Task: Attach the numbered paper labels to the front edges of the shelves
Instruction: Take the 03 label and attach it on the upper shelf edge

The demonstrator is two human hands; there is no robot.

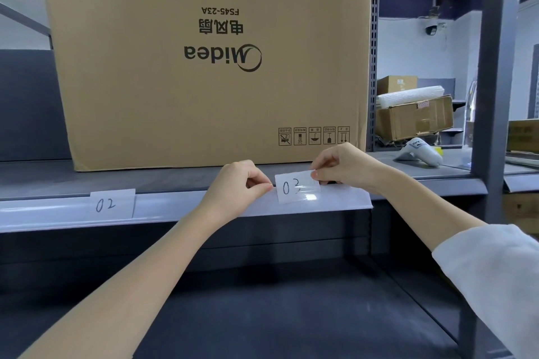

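Note:
A white paper label marked "03" [296, 187] lies against the pale front edge of the shelf [180, 207], with a glossy strip of clear tape across it. My left hand [237, 186] pinches the tape at the label's left side. My right hand [341, 167] pinches the label's upper right corner. Further left, a label marked "02" [112, 204] sits stuck on the same edge.
A large brown Midea carton [210, 61] stands upside down on the shelf right behind my hands. To the right stand grey uprights [495, 73], a white handheld device [423, 153] and more boxes [414, 118]. The dark lower shelf [262, 300] lies below.

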